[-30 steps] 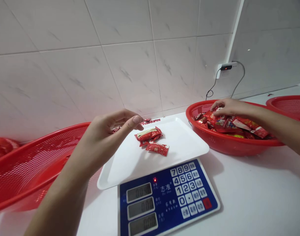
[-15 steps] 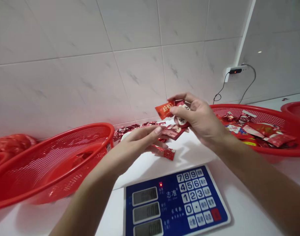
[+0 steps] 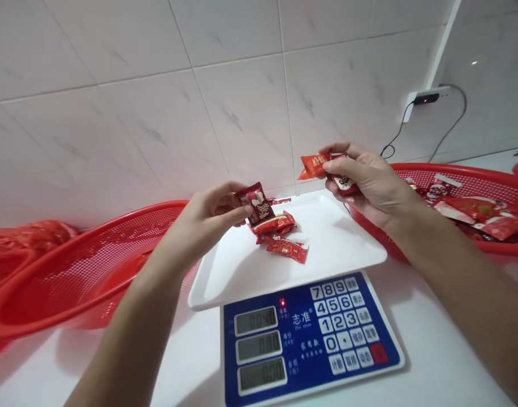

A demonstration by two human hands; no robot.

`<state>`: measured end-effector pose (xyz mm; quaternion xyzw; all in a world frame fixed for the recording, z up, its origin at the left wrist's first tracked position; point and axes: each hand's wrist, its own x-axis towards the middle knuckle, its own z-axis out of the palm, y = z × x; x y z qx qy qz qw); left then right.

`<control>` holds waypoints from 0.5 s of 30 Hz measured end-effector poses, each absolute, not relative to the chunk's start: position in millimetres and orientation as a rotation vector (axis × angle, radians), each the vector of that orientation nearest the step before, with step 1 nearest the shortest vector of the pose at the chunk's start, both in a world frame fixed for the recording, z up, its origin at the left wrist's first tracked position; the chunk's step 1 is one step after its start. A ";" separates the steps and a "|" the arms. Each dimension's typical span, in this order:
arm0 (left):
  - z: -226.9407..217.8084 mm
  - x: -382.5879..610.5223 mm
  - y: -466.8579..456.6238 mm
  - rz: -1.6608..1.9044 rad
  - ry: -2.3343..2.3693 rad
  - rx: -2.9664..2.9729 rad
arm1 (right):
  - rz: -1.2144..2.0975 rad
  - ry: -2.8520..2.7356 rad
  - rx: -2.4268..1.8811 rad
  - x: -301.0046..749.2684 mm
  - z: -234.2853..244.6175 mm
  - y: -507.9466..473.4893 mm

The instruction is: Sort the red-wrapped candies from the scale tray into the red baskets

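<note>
My left hand [image 3: 208, 217] pinches a dark red candy packet [image 3: 256, 204] just above the white tray [image 3: 339, 249] of the blue scale [image 3: 310, 339]. A few red candy packets [image 3: 282, 234] lie on that tray, right under the held one. My right hand [image 3: 363, 178] is raised over the tray's far right corner, closed on a small bunch of packets [image 3: 316, 165], an orange-red one sticking out to the left.
A red mesh basket [image 3: 454, 172] full of red candy packets stands at the right. Another red mesh basket [image 3: 72, 271] leans at the left. A charger and cable [image 3: 424, 99] hang on the tiled wall. More packets lie behind the tray.
My left hand took a dark red packet from my right hand and now holds it over the tray. My right hand drew back to the right with the remaining packets.
</note>
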<state>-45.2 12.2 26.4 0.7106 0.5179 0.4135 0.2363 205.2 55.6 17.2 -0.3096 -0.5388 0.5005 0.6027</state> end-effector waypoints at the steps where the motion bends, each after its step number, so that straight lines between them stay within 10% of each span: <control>1: 24.6 -44.8 13.4 1.123 1.418 1.963 | 1.157 -1.234 -0.722 203.9 18.3 54.5; 9: 11.3 -38.7 16.6 0.764 1.559 2.058 | 1.172 -1.274 -0.720 195.3 17.8 49.5; 15: 17.1 -31.5 10.0 1.294 1.707 2.076 | 1.177 -1.307 -0.676 197.5 13.8 51.7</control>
